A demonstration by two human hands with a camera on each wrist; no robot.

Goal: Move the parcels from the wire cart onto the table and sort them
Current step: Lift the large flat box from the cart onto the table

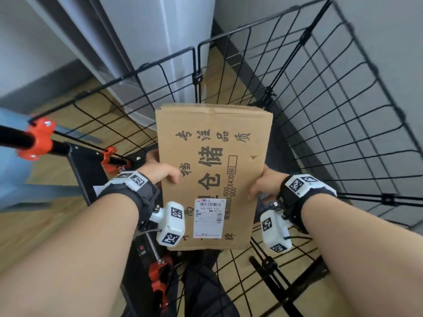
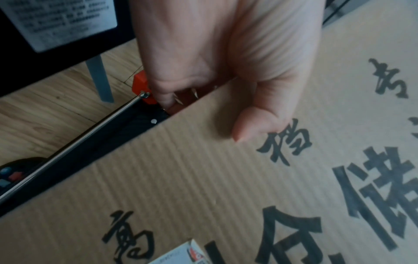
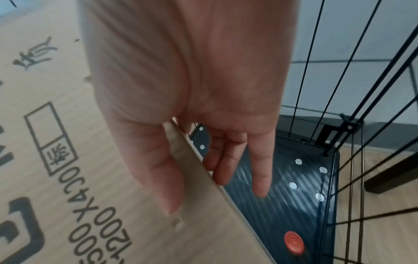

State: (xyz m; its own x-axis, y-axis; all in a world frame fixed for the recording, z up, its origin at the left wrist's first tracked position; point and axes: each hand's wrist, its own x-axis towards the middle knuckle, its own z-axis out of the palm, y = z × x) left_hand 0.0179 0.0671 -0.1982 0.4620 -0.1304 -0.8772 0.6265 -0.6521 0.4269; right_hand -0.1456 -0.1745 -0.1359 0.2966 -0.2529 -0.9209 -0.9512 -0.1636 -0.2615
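A flat brown cardboard parcel (image 1: 212, 156) with black printed characters and a white shipping label (image 1: 208, 218) hangs inside the black wire cart (image 1: 320, 110), above its dark ribbed floor (image 3: 282, 187). My left hand (image 1: 164, 173) grips its left edge, thumb (image 2: 253, 125) on top and fingers curled underneath. My right hand (image 1: 263, 184) pinches the right edge, thumb (image 3: 162, 178) on the printed face and fingers (image 3: 226, 169) below the edge. In both wrist views the cardboard (image 2: 203, 178) (image 3: 68, 160) fills most of the frame.
Wire mesh walls close in the far and right sides. Orange clamps (image 1: 39, 138) on a black handle bar stand at left. A grey cabinet (image 1: 148, 53) rises behind the cart on a wooden floor. An orange disc (image 3: 294, 243) sits on the cart floor.
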